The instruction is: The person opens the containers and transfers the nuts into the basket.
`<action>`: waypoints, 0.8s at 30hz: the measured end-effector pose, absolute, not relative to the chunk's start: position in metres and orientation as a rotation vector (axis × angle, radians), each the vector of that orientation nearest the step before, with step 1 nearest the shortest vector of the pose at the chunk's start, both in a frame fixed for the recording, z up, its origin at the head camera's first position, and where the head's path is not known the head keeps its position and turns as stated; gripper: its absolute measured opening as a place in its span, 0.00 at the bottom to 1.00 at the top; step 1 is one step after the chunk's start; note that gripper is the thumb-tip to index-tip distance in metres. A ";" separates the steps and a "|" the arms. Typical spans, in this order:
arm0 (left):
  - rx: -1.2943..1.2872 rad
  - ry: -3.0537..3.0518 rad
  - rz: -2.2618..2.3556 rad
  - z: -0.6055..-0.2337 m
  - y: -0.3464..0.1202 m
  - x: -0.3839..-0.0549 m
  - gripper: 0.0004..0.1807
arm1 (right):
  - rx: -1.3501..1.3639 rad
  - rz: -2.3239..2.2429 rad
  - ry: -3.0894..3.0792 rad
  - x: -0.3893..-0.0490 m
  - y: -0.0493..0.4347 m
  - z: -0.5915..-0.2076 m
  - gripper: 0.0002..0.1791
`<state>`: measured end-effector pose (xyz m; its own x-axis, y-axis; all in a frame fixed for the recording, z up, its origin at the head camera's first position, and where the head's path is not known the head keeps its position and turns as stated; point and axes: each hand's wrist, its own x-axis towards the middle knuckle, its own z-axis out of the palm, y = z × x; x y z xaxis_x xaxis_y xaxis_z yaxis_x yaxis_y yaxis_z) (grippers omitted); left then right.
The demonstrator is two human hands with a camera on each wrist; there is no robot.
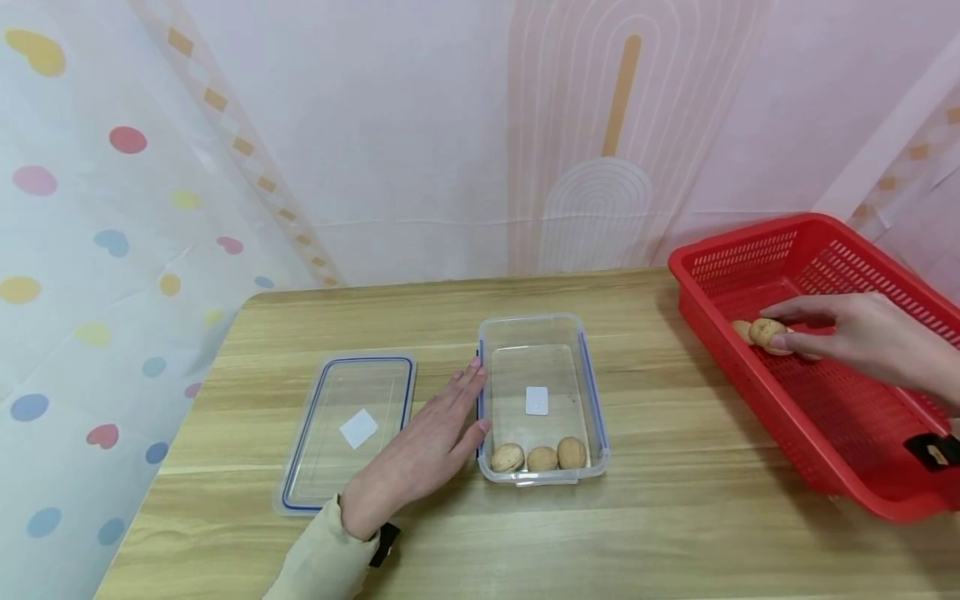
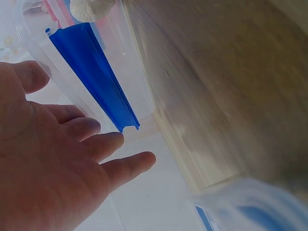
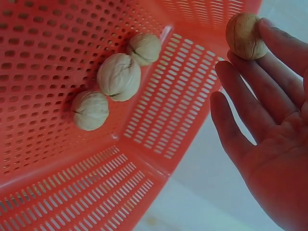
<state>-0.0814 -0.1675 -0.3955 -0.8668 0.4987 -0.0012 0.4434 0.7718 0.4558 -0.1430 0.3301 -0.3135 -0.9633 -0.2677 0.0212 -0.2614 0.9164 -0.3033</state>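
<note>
Between thumb and fingertips my right hand [image 1: 862, 333] pinches a walnut [image 3: 246, 36], raised over the red basket [image 1: 750, 396]. In the right wrist view, three more walnuts [image 3: 119, 77] lie on the basket's floor near its side wall. My left hand [image 1: 423, 442] rests with straight fingers against the left side of a clear plastic container [image 1: 536, 329]. A blue locking flap [image 2: 94, 74] on that side shows close to its fingertips. Three walnuts [image 1: 542, 458] sit in a row along the container's near end, and a white label [image 1: 537, 401] is on its bottom.
The clear lid [image 1: 352, 383] with a blue seal lies flat on the wooden table [image 1: 645, 533], left of the container and partly behind the left forearm. A patterned cloth [image 1: 420, 150] hangs behind the table. The basket stands at the right edge of the head view.
</note>
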 end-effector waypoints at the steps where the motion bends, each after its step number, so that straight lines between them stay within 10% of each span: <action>1: 0.756 2.840 0.684 -0.395 -0.167 -0.081 0.37 | -0.426 -0.476 3.047 -0.145 0.330 -0.315 0.23; 24: 0.745 2.825 0.695 -0.396 -0.167 -0.081 0.37 | -0.557 -0.451 2.999 -0.163 0.335 -0.341 0.17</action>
<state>-0.0807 -0.1670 -0.3958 -0.8679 0.4964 -0.0160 0.4324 0.7710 0.4676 -0.1626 0.3346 -0.3413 -0.9331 -0.3597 -0.0033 -0.3429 0.8920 -0.2945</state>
